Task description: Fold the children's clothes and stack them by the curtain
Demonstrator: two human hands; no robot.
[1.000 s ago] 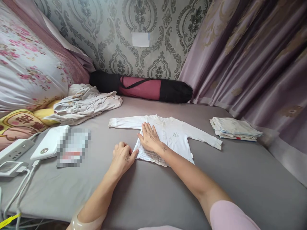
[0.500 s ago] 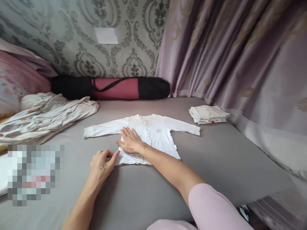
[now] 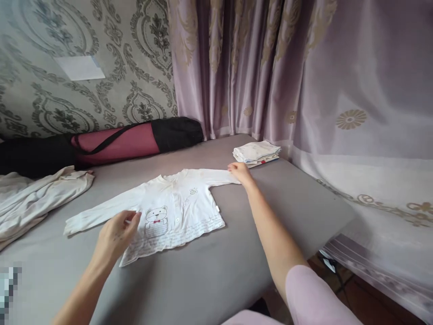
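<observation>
A white long-sleeved baby shirt (image 3: 189, 207), with a bear print and a line of small print along its hem, lies spread face up and slightly turned on the bed. My left hand (image 3: 117, 234) is at the shirt's left side, just under the armpit. Its thumb and fingers are pinched together on the side edge of the cloth. Out at the end of the right sleeve, my right hand (image 3: 240, 172) has its fingers curled over the cuff, which they mostly hide.
A folded stack of light clothes (image 3: 256, 152) sits just behind my right hand. Along the wall lies a long black and dark-pink bag (image 3: 117, 142). Crumpled pale cloth (image 3: 40, 198) is at the left. Curtains (image 3: 237, 67) hang beyond the bed (image 3: 287, 203), whose edge is at right.
My right hand has gone from the shirt's front to the right sleeve's end. My left hand has moved from the lower corner up to the side. The view has swung right and the shirt looks turned.
</observation>
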